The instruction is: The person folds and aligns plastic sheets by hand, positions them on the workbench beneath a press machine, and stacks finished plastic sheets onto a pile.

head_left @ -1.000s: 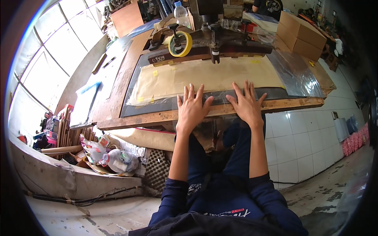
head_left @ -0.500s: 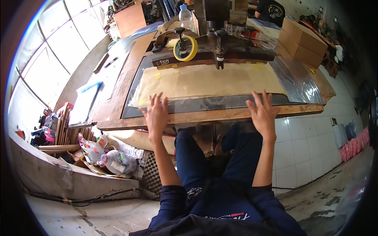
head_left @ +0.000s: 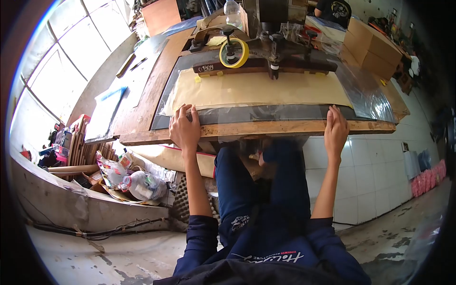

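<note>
A thin clear plastic sheet (head_left: 266, 113) spans the space between my hands and hangs a little over the wooden front edge. My left hand (head_left: 185, 127) is closed at the sheet's left side, with its fingers curled near the front left of the tan paper sheet (head_left: 266, 91). At the right side, my right hand (head_left: 337, 128) has its fingers pressed together on the plastic by the paper's front right corner. The thumbs are partly hidden. Behind the paper stands a dark metal clamp bar (head_left: 266, 65), with a roll of yellow tape (head_left: 234, 53) hanging on its left knob.
The wooden table edge (head_left: 266, 128) runs across in front of me. More clear film (head_left: 368, 102) lies at the right, with a cardboard box (head_left: 373, 47) beyond. A blade-like tool (head_left: 125, 65) lies at left. Another person (head_left: 335, 12) is at the back right.
Both hands have gone from spread fingers to closed fingers at the plastic's sides. My right hand has moved outward to the right. The view has shifted slightly.
</note>
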Demonstrator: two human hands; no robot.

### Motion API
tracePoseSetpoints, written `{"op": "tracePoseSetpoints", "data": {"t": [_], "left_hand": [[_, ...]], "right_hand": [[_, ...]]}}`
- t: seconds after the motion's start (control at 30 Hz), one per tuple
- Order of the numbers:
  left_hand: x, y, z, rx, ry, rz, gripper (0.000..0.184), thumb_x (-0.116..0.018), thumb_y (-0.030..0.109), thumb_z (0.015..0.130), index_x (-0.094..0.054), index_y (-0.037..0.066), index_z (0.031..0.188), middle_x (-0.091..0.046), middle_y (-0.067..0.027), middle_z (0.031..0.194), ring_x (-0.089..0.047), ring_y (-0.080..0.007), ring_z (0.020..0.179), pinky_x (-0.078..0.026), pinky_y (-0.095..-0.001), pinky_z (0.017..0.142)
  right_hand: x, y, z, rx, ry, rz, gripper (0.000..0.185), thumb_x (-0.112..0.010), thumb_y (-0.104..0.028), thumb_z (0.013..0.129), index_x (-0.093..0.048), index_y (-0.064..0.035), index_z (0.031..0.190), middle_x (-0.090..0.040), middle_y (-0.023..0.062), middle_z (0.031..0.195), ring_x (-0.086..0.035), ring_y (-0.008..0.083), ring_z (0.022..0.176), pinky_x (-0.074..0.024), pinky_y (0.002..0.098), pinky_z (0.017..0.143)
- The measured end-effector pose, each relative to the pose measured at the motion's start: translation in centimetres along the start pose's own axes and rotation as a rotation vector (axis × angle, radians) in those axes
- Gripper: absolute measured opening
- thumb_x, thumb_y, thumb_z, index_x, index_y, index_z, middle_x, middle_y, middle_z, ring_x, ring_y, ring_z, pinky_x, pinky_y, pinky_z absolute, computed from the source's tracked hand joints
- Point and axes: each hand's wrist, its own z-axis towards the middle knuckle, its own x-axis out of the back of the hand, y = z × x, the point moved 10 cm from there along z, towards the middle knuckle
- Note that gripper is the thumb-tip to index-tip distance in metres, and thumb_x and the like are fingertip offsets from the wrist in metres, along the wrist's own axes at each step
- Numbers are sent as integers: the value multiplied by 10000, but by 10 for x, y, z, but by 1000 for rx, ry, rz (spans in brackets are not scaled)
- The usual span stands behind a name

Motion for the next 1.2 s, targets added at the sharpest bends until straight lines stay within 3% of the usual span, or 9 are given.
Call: {"op": "tracePoseSetpoints", "data": {"t": [0.33, 1.2], "left_hand": [[0, 0, -1, 35, -28, -19, 228, -550, 301, 853, -666, 125, 939, -633, -40, 1087, -588, -255, 989, -450, -361, 857], [3, 1, -3, 18, -4, -60, 216, -539, 276, 856, -666, 115, 924, -641, -35, 1072, -593, -259, 978, -458, -369, 833]], "right_hand": [[6, -9, -11, 148, 110, -82, 356, -419, -294, 959, -583, -22, 1119, -589, 106, 1171, -492, 251, 1160, -340, 397, 977], [12, -6, -21, 180, 165, 36, 298, -435, -213, 941, -584, -34, 1126, -591, 87, 1173, -496, 255, 1143, -346, 388, 968]]}}
